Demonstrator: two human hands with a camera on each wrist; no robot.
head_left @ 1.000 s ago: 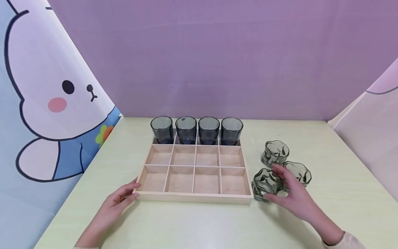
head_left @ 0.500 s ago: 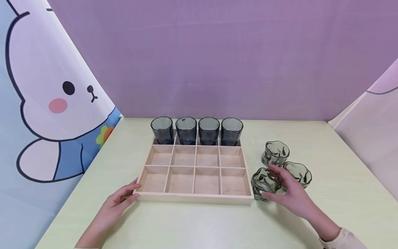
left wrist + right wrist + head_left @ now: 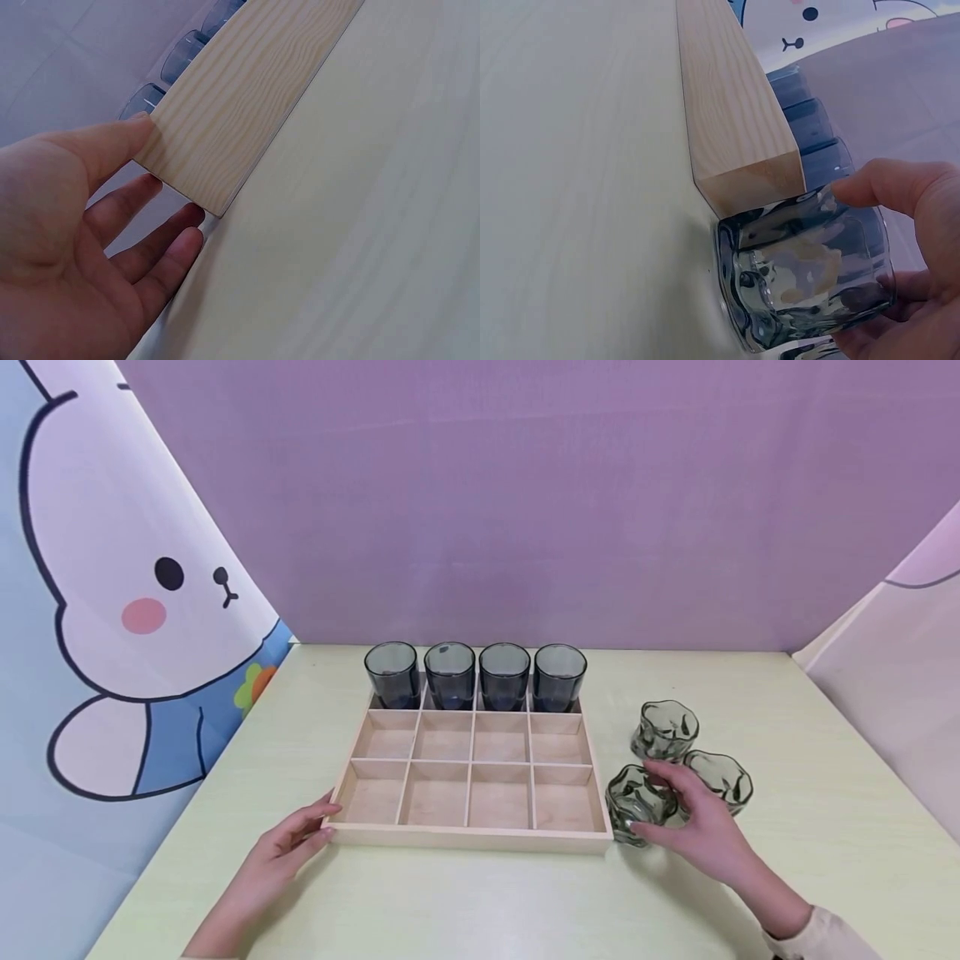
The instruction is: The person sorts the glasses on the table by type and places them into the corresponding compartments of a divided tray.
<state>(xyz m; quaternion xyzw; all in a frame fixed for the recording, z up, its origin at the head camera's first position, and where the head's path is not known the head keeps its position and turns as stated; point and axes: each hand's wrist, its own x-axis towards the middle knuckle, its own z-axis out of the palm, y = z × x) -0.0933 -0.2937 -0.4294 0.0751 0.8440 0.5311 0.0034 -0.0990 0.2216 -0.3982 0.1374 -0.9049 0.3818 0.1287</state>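
A light wooden tray (image 3: pixel 468 837) with several compartments lies on the table. Its back row holds dark blue-grey tumblers (image 3: pixel 504 677). My left hand (image 3: pixel 288 847) holds the tray's near left corner, with the thumb at the front edge in the left wrist view and fingers along the side. Beside the near right corner, my right hand (image 3: pixel 705 827) grips a wavy greenish glass (image 3: pixel 637 797) between thumb and fingers. This glass (image 3: pixel 802 262) appears upright and very close to the tray's end in the right wrist view; some fingers are hidden behind it.
Two more wavy glasses stand on the right: one behind the held glass (image 3: pixel 666 731), another beyond my right hand (image 3: pixel 720 777). A purple curtain (image 3: pixel 480 510) borders the table's back edge. A cartoon-printed cloth (image 3: pixel 150 610) hangs at the left.
My right hand has shifted slightly left around the wavy glass, its fingertips moving further over the far side. The glass has barely moved. My left hand and the tray stay in place.
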